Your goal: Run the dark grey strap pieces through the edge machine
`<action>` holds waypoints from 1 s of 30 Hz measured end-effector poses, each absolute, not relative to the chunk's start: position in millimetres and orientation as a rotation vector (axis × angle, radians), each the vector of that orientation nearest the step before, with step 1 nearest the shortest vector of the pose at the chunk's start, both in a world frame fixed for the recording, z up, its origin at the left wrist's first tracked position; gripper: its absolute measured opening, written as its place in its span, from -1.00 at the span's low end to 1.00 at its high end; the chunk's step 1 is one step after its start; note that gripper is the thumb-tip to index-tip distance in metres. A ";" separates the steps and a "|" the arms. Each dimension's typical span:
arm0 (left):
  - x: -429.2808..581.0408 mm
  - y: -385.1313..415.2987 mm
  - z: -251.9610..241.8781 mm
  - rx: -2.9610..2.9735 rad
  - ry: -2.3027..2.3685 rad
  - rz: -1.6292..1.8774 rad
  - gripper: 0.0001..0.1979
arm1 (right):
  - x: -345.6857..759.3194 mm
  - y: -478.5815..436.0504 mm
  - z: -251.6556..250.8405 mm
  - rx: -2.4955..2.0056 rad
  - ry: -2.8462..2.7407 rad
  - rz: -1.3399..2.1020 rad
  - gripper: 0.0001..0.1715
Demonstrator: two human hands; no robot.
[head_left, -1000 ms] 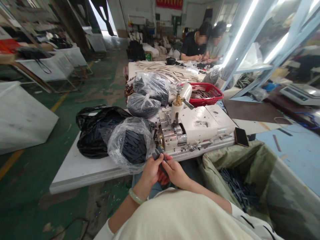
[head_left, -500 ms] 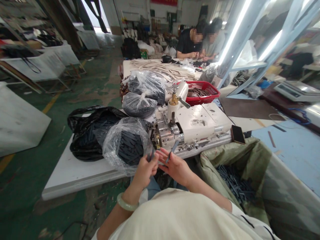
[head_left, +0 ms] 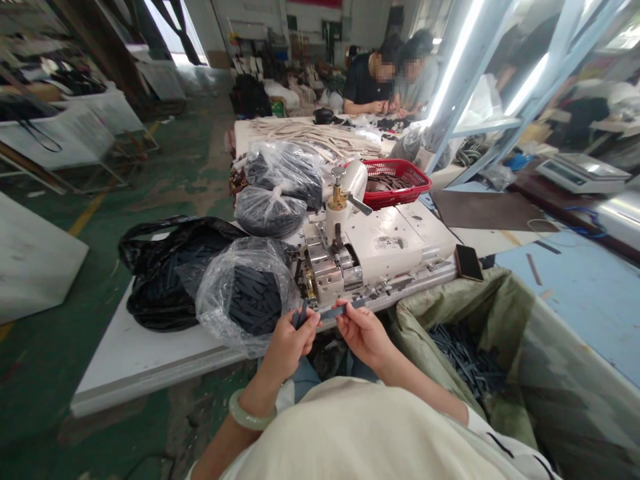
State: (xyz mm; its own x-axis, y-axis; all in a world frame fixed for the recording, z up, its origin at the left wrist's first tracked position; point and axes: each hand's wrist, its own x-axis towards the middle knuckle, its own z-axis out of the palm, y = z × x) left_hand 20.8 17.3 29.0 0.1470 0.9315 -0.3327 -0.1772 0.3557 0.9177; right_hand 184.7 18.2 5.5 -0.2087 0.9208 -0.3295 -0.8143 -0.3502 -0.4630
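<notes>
Head view: the left hand (head_left: 293,341) closes on dark strips (head_left: 301,313) while the right hand (head_left: 367,337) pinches a single strip (head_left: 333,311), best held lightly and flat so it doesn't twist. Slim, straight and blue-gray, the piece spans the gap between the hands, before the machine (head_left: 395,257) and, farther off, a red basket (head_left: 400,198).

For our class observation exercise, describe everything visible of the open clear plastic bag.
The clear plastic bag looks thin, shiny and crumpled. Its wide mouth gapes open, showing dark strips heaped inside. It rests at the front of the white table, against the black bag, left of the machine. Whether the left hand touches it is unclear.
</notes>
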 end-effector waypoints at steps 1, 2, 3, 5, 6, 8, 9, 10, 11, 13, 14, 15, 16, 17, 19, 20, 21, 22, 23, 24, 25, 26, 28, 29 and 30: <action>22.1 17.7 29.6 0.829 1.133 0.968 -0.63 | 184.4 17.9 5.6 -0.672 -0.224 1.820 -0.87; 23.6 18.1 30.3 0.803 1.139 0.981 -0.61 | 183.7 17.5 5.5 -0.673 -0.236 1.825 -0.82; 24.9 18.5 31.1 0.782 1.148 0.998 -0.59 | 183.0 16.9 5.2 -0.669 -0.254 1.834 -0.77; 26.6 19.1 32.9 0.759 1.170 1.025 -0.56 | 182.0 15.4 3.9 -0.649 -0.309 1.855 -0.72; 26.8 19.3 33.7 0.748 1.186 1.031 -0.55 | 182.0 14.6 3.2 -0.637 -0.347 1.861 -0.72; 25.8 19.4 34.9 0.728 1.205 0.978 -0.52 | 183.5 12.8 2.1 -0.622 -0.460 1.869 -0.74; 24.8 19.5 35.3 0.719 1.203 0.921 -0.51 | 185.0 12.0 2.1 -0.619 -0.536 1.870 -0.74; 23.5 19.6 35.5 0.710 1.195 0.861 -0.51 | 186.9 11.4 2.7 -0.617 -0.620 1.867 -0.75; 22.2 19.7 35.7 0.706 1.181 0.813 -0.51 | 189.2 11.0 3.9 -0.617 -0.707 1.857 -0.75; 19.8 19.9 35.9 0.725 1.164 0.799 -0.54 | 194.1 10.7 7.8 -0.635 -0.884 1.813 -0.75; 19.0 20.1 36.0 0.749 1.174 0.837 -0.55 | 196.4 10.7 10.2 -0.658 -0.959 1.779 -0.74; 18.5 20.3 36.0 0.782 1.191 0.888 -0.57 | 198.3 10.6 12.5 -0.689 -1.017 1.739 -0.74; 18.2 20.4 36.0 0.819 1.211 0.939 -0.58 | 199.7 10.6 14.5 -0.722 -1.054 1.699 -0.74; 18.0 20.6 36.0 0.856 1.227 0.983 -0.59 | 200.7 10.4 16.1 -0.748 -1.071 1.669 -0.73; 17.8 20.8 36.2 0.918 1.233 1.041 -0.62 | 201.4 9.8 17.4 -0.766 -1.062 1.648 -0.69; 17.6 21.0 36.4 0.941 1.226 1.055 -0.63 | 201.4 9.4 17.2 -0.761 -1.046 1.655 -0.64; 17.2 21.1 36.8 0.958 1.216 1.060 -0.64 | 201.3 9.1 16.6 -0.747 -1.024 1.675 -0.59; 16.8 21.3 37.3 0.967 1.209 1.062 -0.64 | 201.2 8.8 15.7 -0.728 -0.995 1.703 -0.52; 16.2 21.5 37.8 0.970 1.205 1.063 -0.64 | 201.1 8.6 14.6 -0.706 -0.961 1.732 -0.46; 15.5 21.7 38.2 0.968 1.203 1.062 -0.64 | 201.2 8.5 13.6 -0.683 -0.925 1.758 -0.41; 14.8 21.9 38.6 0.965 1.203 1.060 -0.65 | 201.3 8.6 12.6 -0.662 -0.893 1.781 -0.36; 14.0 22.1 38.7 0.962 1.203 1.058 -0.65 | 201.6 8.9 11.8 -0.648 -0.870 1.797 -0.33; 12.5 22.6 38.7 0.962 1.200 1.057 -0.66 | 202.4 9.9 10.7 -0.641 -0.846 1.809 -0.27; 11.7 22.8 38.5 0.966 1.196 1.057 -0.67 | 203.0 10.6 10.3 -0.643 -0.841 1.810 -0.25; 11.0 22.9 38.3 0.972 1.193 1.058 -0.68 | 203.7 11.3 9.8 -0.645 -0.837 1.811 -0.25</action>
